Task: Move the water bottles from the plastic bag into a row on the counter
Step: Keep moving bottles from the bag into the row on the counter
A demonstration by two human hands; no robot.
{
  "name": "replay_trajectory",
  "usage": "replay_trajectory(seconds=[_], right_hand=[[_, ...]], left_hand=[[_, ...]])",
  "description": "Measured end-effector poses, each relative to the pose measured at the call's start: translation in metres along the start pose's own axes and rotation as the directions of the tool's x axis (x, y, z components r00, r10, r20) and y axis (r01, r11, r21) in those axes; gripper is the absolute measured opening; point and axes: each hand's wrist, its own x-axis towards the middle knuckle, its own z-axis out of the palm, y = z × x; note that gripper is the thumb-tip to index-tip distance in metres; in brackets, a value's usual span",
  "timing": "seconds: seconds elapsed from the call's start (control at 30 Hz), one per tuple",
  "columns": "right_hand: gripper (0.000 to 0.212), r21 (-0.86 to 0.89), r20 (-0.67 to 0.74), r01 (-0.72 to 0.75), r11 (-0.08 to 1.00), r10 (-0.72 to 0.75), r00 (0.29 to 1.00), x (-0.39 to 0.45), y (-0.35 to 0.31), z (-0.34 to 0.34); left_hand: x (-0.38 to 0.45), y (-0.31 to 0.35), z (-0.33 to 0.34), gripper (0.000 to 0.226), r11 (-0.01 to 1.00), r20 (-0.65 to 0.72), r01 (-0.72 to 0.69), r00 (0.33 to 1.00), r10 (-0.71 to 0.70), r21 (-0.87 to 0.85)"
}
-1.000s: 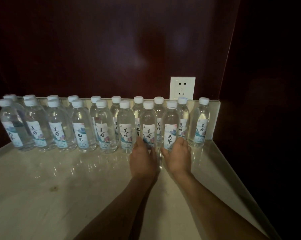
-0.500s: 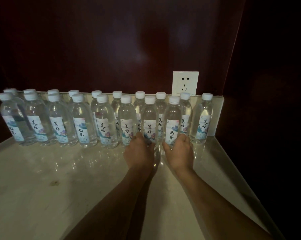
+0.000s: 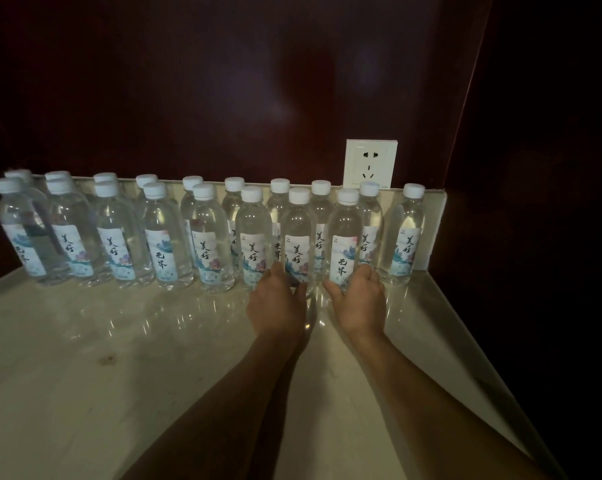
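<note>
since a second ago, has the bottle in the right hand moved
No. The right bottle in the right hand keeps the same spot below-left of the wall socket, beside the left bottle in the left hand.

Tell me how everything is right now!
water bottles: upright, capped, two rows.
second front bottle from the right: left hand grips its base.
rightmost front bottle: right hand grips its base.
wall socket: nothing plugged in.
counter: glossy.

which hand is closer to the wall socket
Right. The right hand grips a front-row bottle almost directly below the socket; the left hand sits farther left, at the neighbouring bottle.
</note>
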Motion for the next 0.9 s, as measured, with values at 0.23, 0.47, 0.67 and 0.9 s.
replay_trajectory(seconds=[0.23, 0.47, 0.67, 0.9], right_hand=[[0.051, 0.007, 0.011, 0.013, 1.0, -0.013, 1.0, -0.0003, 0.001, 0.0019], [0.052, -0.002, 0.018, 0.009, 1.0, -0.009, 1.0, -0.0005, 0.0011, 0.0024], [0.052, -0.005, 0.024, 0.008, 1.0, -0.008, 1.0, -0.0018, 0.0021, 0.0024], [0.05, 0.015, 0.013, -0.003, 1.0, 0.002, 1.0, -0.0025, 0.0025, 0.001]], left_hand=[[0.0003, 0.0, -0.0002, 0.029, 1.0, 0.011, -0.013, 1.0, 0.013, -0.013], [0.0002, 0.0, -0.0001, 0.036, 1.0, 0.031, 0.004, 1.0, -0.004, -0.005], [-0.001, -0.0007, 0.0007, 0.041, 1.0, 0.049, 0.004, 0.999, -0.005, 0.012], [-0.003, -0.0014, 0.0029, 0.04, 1.0, 0.041, 0.004, 0.999, -0.004, 0.0]])
